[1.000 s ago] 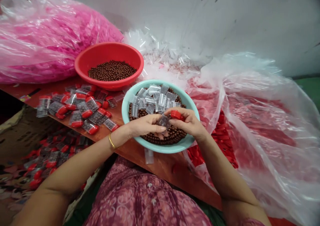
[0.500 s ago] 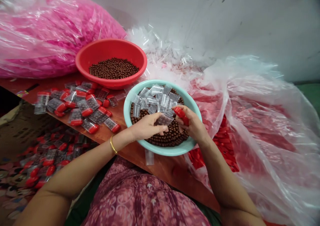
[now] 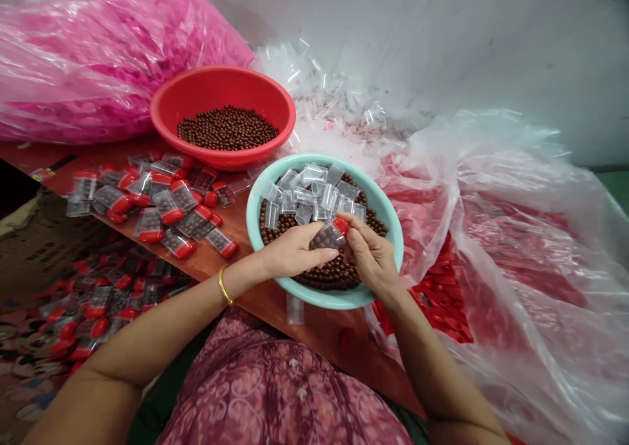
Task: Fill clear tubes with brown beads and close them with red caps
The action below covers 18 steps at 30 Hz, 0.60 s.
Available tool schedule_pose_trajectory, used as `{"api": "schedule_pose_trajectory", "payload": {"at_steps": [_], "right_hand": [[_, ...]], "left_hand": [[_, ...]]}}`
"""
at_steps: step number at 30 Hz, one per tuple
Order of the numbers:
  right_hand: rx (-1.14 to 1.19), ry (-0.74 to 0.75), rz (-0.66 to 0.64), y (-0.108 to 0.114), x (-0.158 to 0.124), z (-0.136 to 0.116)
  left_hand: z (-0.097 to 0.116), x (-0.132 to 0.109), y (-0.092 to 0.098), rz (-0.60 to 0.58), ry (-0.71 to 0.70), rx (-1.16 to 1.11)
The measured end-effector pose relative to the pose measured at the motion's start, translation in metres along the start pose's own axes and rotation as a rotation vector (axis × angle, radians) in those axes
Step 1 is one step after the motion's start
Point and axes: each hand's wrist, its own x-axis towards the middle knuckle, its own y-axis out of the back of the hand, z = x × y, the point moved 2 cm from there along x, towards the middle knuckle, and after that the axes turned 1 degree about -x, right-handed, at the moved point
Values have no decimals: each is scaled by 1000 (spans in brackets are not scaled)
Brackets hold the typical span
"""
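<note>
My left hand (image 3: 301, 251) pinches a clear plastic container (image 3: 328, 236) filled with brown balls, held tilted over the light blue basin (image 3: 253, 225). At its right end sits a red cap (image 3: 340, 225), which my right hand (image 3: 371, 251) grips with thumb and fingers. Whether the cap is fully seated cannot be made out. Below my hands lie loose brown balls (image 3: 329, 276), and several clear containers (image 3: 314, 175) rest on top of them toward the back of the basin.
A red basin (image 3: 160, 114) of brown balls stands behind. Capped containers (image 3: 170, 207) lie on the table at left, more in a lower pile (image 3: 98, 301). Bags of pink pieces (image 3: 122, 58) and red pieces (image 3: 442, 294) flank the basins. One clear container (image 3: 295, 309) lies near the table edge.
My right hand has moved left and brought the red cap against the end of the container. My left hand still holds the container. The view has shifted slightly.
</note>
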Motion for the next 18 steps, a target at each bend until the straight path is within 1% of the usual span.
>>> {"api": "schedule_pose_trajectory", "payload": {"at_steps": [3,5,8,11,14,16,18], "right_hand": [[-114,22,-8,1,-1,2],[-211,100,-12,3,-3,1],[-369,245,-62,4,-6,0],[-515,321,-130,6,-7,-4],[-588,336,-181,14,-5,-10],[-569,301,-196,19,0,-15],[-505,222,-136,21,6,-19]], "left_hand": [[2,0,1,26,-65,64],[1,0,1,35,-84,96],[0,0,1,29,-70,137],[-1,-1,0,26,-39,143],[0,-1,-1,-19,-3,110],[1,-1,-1,-54,11,109],[3,-1,-2,-87,-11,161]]}}
